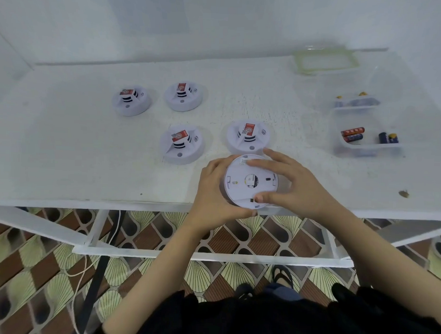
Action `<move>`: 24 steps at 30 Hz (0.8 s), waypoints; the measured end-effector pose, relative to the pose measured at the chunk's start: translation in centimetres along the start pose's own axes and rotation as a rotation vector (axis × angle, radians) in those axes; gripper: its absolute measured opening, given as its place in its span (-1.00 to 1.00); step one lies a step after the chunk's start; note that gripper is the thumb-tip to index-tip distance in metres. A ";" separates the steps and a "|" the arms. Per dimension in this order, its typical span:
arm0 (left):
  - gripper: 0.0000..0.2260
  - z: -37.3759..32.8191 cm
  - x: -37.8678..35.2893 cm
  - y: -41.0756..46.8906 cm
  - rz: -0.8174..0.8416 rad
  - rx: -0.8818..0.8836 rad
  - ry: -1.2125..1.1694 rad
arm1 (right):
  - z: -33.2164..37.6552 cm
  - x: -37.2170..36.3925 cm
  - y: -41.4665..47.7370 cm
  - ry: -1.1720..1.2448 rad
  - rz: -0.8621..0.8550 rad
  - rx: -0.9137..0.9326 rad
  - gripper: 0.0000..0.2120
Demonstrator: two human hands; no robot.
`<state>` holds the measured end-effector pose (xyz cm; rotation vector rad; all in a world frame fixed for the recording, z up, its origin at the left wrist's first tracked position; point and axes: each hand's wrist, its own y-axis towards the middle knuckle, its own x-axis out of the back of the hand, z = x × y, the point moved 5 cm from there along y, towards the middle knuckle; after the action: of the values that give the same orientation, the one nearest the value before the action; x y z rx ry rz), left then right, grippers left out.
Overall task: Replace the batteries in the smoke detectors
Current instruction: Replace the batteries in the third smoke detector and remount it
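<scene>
A white round smoke detector [241, 187] lies upside down near the table's front edge, its flat back plate facing up. My left hand [211, 191] grips its left side, fingers curled round the rim. My right hand [286, 184] holds the back plate from the right, fingers on the far rim and thumb on the near edge. Several other detectors stand face up with red labels: one just behind [249, 138], one at mid-table [181, 144], two farther back [131, 100] [184, 95]. Red and blue batteries [353, 135] lie in a clear box [365, 147].
A second clear container [356, 103] with batteries stands behind the box. A green-rimmed lid [325, 61] lies at the back right. A small brown scrap [404, 194] sits near the front right edge of the white table [65, 149]. Patterned floor and cables below.
</scene>
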<state>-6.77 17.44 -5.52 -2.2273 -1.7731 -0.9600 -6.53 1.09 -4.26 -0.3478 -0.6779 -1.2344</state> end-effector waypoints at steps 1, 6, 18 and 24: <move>-0.20 -0.1 0.0 0.0 -0.002 -0.003 -0.004 | 0.0 -0.1 -0.1 0.030 -0.019 0.008 -0.40; -0.22 -0.3 0.2 0.0 -0.021 0.028 -0.097 | 0.3 -0.2 -0.3 0.021 -0.088 0.053 -0.43; -0.17 1.5 -0.4 -0.2 -0.017 0.167 -0.172 | 2.2 0.2 -0.3 -0.416 -0.215 0.269 -0.39; -0.23 0.9 -0.3 -0.3 -0.074 0.149 -0.173 | 2.0 -0.2 -0.2 -0.392 -0.264 0.206 -0.38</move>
<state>-6.76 17.66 -6.48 -2.2245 -1.9408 -0.6391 -7.33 2.31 -2.89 -0.3390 -1.2097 -1.3434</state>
